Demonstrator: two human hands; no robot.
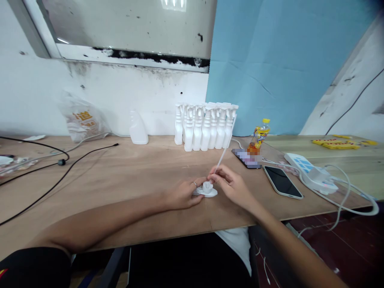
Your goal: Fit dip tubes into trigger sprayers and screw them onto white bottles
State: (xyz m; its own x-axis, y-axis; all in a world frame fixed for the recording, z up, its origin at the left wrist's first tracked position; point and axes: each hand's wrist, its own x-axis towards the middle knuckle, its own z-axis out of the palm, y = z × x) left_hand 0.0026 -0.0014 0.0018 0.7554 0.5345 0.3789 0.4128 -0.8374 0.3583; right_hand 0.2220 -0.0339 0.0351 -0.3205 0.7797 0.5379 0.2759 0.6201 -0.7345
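1. Across the lower view, a wooden table (135, 172) carries everything at hand.
2. Toward its back, white spray bottles (206, 132) stand upright, packed close — probably to leave working room in front.
3. Near the front edge, the left hand (183, 193) curls its fingers and thumb around a white plastic piece (211, 193) on the tabletop, seemingly steadying it; the covered side is hidden.
4. The right hand (230, 182) pinches a thin white tube (224, 150) between thumb and fingertips, likely for fine control.
5. The tube slants up and right; fingers hide its lower end — whether it enters the piece, I cannot tell.
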